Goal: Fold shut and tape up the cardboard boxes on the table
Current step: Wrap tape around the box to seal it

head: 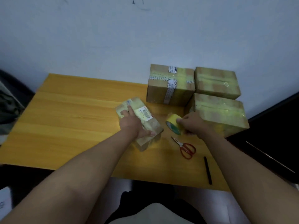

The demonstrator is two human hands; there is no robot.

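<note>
Four cardboard boxes on the yellow wooden table (68, 110) — three bigger ones clustered at upper right of the frame, all already banded with tape: the rear-left box (169, 85) with printed white strips crossing it, the rear-right box (217, 82), and the near-right box (221, 115). Fourth is a small box (142, 122) at frame centre, flaps down, glossy tape and a white shipping label on top. Left hand (131, 125) lies on it, fingers stretched fairly flat across the lid, thumb along the near edge, pressing it down. Right hand (192, 124) holds the yellow tape roll (174, 125) just right of the small box, fingers curled over the roll's rim; thumb is hidden, and I cannot tell whether a free tape end is lifted. Red-handled scissors (186, 147) lie below the roll, blades apart from it, and a black pen-like stick (207, 170) sits at lower right near the table edge. Likely step: starting a fresh strip on the small box. Risks — the light box skidding or turning if the left hand eases off while tape is pulled; tape sticking to itself or going on crooked; the strip covering the label; the forearm knocking the scissors toward the edge.
</note>
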